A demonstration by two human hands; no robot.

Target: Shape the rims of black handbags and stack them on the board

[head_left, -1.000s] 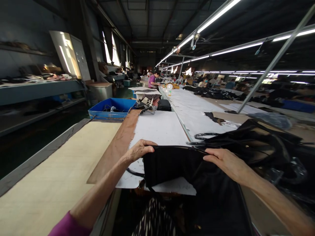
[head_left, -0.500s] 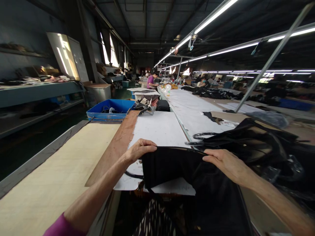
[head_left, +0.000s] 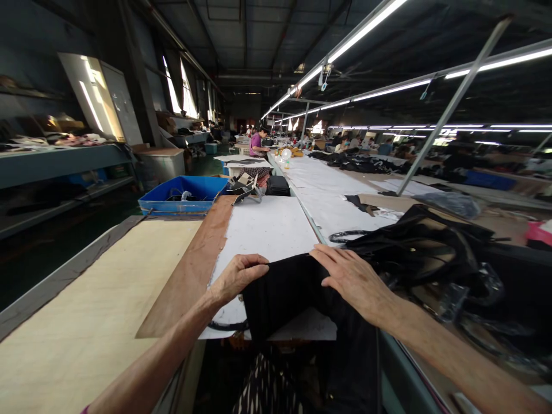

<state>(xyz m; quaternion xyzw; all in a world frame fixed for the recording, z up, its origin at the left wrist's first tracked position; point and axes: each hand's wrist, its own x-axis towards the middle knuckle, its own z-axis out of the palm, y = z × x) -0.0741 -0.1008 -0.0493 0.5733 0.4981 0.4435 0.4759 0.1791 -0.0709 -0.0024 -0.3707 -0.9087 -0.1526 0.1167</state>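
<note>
A black bag [head_left: 280, 293] hangs over the near edge of the white-covered table and down towards my lap. My left hand [head_left: 239, 276] pinches the left end of its top edge between thumb and fingers. Farther right on the same edge, my right hand [head_left: 356, 282] holds the fabric, fingers laid over it and thumb beneath. A dark curved strap [head_left: 226, 326] pokes out below my left hand. The bag's lower part falls into shadow and is hard to make out.
More black bags [head_left: 431, 236] with plastic-wrapped handles are heaped at the right. Left of the white sheet [head_left: 267, 224] lie a brown board [head_left: 190, 276] and a pale board [head_left: 99, 287]. A blue bin [head_left: 179, 204] stands beyond. A person in purple [head_left: 257, 144] works farther back.
My right hand has slid left along the top edge, closer to my left hand, with its fingers more extended. The view has turned slightly to the right.
</note>
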